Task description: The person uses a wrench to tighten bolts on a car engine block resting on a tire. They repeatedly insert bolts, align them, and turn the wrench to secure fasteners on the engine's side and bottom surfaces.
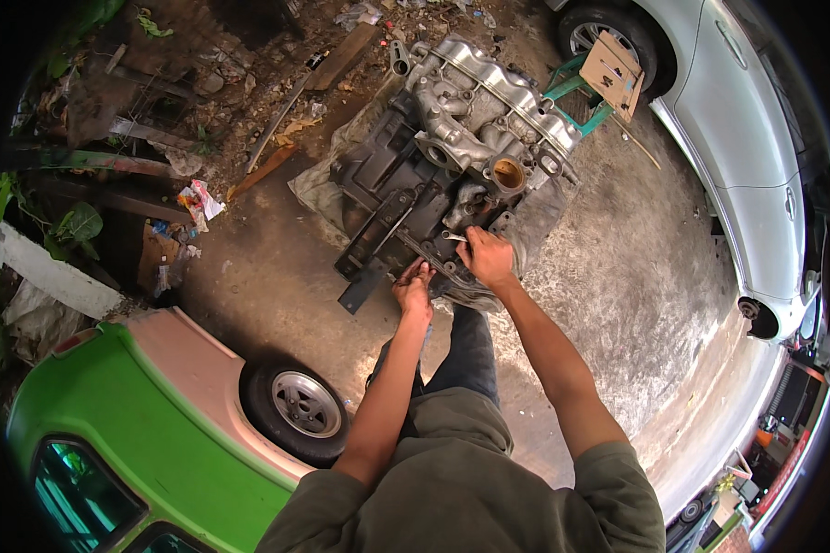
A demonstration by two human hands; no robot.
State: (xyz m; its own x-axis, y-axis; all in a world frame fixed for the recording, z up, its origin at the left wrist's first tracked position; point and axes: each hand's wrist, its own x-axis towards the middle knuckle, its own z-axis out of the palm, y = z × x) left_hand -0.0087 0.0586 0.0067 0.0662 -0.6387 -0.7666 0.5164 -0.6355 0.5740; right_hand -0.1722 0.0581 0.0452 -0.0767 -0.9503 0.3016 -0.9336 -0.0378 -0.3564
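A large engine block [433,175] sits in front of me on the ground. Its ribbed silver cover is on the far side and its dark metal frame faces me. My right hand [489,256] is closed round a short silver wrench [453,237], whose end pokes out to the left over the engine's near side. My left hand [414,288] has its fingers pinched together at the dark bracket [422,247] along the near edge. Whatever those fingers hold, if anything, is hidden. A round intake opening [507,172], brownish inside, shows beyond my right hand.
A green car [157,415] with a pinkish panel and a wheel [297,405] stands at the lower left. At the right is a silver car [756,184]. Cardboard [611,77] rests on a green stool [572,97] behind the engine. Planks [341,57] and litter lie far left.
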